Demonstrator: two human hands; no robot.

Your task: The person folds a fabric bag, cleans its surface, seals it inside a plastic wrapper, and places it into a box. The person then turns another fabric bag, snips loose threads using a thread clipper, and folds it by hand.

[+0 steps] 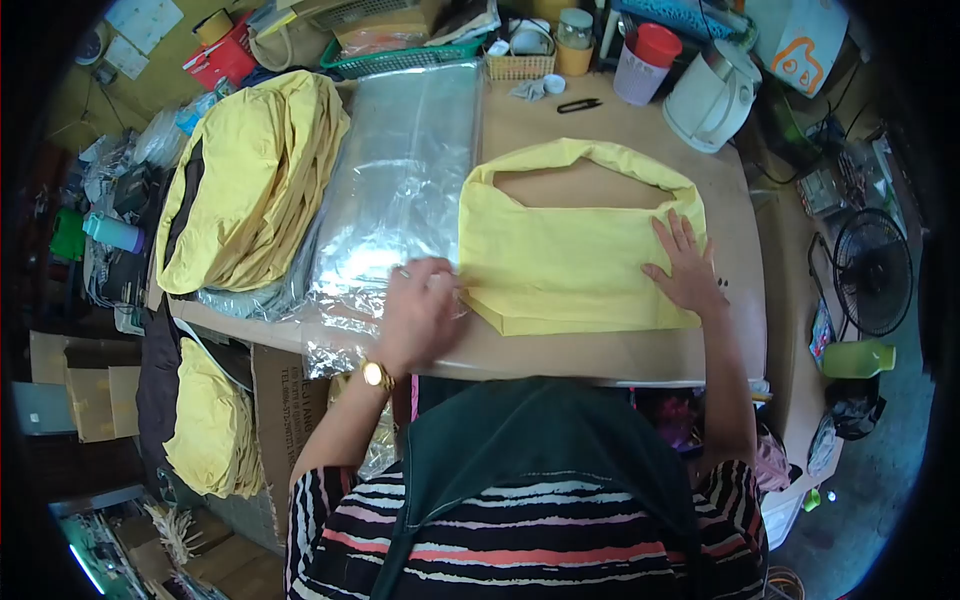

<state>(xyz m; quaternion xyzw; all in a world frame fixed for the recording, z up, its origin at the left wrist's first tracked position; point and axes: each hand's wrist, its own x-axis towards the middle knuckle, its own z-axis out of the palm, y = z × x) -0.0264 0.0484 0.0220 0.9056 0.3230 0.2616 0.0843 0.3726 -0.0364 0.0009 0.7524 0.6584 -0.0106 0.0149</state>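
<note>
Yellow bag (570, 260), left edge perhaps touching plastic (410, 170), leaves tabletop (732, 215) rightward.

flat bag (570, 265): plain yellow | apron (550, 430): dark green | shirt (560, 552): black, white-and-coral stripes | watch (374, 374): gold | kettle (700, 100): white

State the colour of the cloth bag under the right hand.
The cloth bag is pale yellow, shown best in the head view.

open table strip (740, 235) right of yellow bag (570, 260), kettle (705, 100) blocking beyond
</note>
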